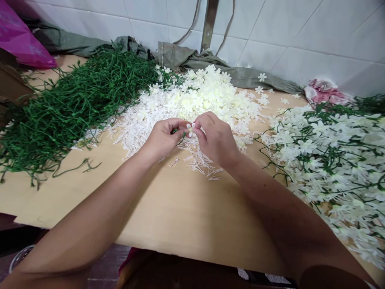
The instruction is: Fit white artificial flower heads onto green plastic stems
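Observation:
My left hand (169,136) is closed on a green plastic stem (181,139), part of which sticks out below the fingers. At the fingertips a white artificial flower (190,129) faces me, and my right hand (215,136) pinches it from the other side. Both hands meet over a heap of small white stamen pieces (135,122). Behind them rises a pile of loose white flower heads (210,92). To the left lies a large heap of green plastic stems (78,98). How the flower sits on the stem is partly hidden by the fingers.
Assembled white flowers on green stems (333,156) are piled on the right. A grey-green cloth (252,78) runs along the tiled wall (288,32). A pink bag (24,36) is at the far left, a red-and-white cloth (325,91) at the back right. The cardboard-coloured tabletop (180,216) ends near me.

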The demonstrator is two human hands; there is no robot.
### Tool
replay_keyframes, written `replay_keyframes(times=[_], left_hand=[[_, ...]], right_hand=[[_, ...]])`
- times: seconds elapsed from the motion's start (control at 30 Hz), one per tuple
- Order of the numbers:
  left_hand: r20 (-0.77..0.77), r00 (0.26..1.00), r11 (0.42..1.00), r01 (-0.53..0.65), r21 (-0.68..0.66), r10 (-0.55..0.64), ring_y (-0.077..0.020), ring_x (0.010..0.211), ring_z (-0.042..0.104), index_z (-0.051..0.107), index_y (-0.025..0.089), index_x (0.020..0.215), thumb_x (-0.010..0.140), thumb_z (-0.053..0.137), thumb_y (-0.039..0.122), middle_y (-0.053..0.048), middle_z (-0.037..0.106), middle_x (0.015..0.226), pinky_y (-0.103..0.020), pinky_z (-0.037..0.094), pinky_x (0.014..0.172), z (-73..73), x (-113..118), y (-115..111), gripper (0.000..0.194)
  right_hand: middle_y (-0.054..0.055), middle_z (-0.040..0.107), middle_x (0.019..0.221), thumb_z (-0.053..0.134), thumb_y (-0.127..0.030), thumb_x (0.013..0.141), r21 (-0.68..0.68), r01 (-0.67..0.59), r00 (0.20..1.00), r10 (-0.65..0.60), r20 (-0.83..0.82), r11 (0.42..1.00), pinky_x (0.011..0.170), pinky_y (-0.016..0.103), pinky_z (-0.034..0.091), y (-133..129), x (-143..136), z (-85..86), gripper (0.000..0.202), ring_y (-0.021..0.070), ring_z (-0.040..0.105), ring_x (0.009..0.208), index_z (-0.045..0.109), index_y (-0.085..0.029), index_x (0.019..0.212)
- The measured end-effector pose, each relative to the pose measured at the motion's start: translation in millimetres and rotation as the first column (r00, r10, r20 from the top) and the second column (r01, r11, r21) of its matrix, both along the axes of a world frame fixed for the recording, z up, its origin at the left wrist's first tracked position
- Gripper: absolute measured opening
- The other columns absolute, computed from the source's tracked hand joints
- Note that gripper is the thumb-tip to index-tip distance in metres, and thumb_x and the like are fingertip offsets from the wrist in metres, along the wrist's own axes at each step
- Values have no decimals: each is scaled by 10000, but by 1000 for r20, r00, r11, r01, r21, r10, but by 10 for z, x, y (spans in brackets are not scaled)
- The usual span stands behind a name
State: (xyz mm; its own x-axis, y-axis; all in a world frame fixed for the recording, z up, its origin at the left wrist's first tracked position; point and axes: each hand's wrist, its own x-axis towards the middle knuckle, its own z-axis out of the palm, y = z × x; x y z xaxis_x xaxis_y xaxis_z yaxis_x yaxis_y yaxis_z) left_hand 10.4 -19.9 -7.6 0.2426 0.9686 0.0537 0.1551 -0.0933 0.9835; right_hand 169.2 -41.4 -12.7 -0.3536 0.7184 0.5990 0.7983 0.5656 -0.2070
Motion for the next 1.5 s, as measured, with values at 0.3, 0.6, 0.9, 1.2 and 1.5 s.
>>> replay_keyframes(times=[0.3,0.6,0.9,1.2,1.5], left_hand=[[-50,999,996,0,95,4,-82,621,580,670,125,853,742,547,59,6,646,635,-211,437,628,-22,7,-18,178],[-86,995,990,61,130,-50,-87,614,567,642,139,968,739,562,100,11,620,645,-220,416,601,23,-8,-46,246],[-238,970,998,59,35,-49,-67,553,448,565,139,1017,737,586,141,41,528,658,-222,376,554,-136,-40,41,281],[43,997,985,72,-154,-66,-103,775,625,576,86,1134,711,530,-1,-99,712,956,-266,475,754,-94,-4,-2,434],[91,996,978,-4,-206,23,-82,530,569,667,85,902,707,619,40,5,642,579,-241,461,588,64,27,-55,206]], right_hand=[[112,594,850,407,-163,881,10,49,997,-49,56,999,639,314,427,-28,-31,-2,121,188,540,753,467,-186,779],[-1,568,676,525,-180,819,-347,-251,841,25,-541,904,585,259,424,15,-26,-59,111,100,522,619,471,-193,722],[-55,513,553,609,-153,746,-447,-380,635,-123,-763,810,521,231,382,111,-14,-59,129,56,462,526,508,-178,671],[-67,523,601,733,-322,680,-442,-559,420,-220,-881,702,553,249,434,142,48,-50,284,61,469,542,586,-201,891],[-42,553,635,732,-359,708,-422,-605,471,-124,-873,675,597,251,441,97,15,-13,244,66,492,579,561,-191,749]])
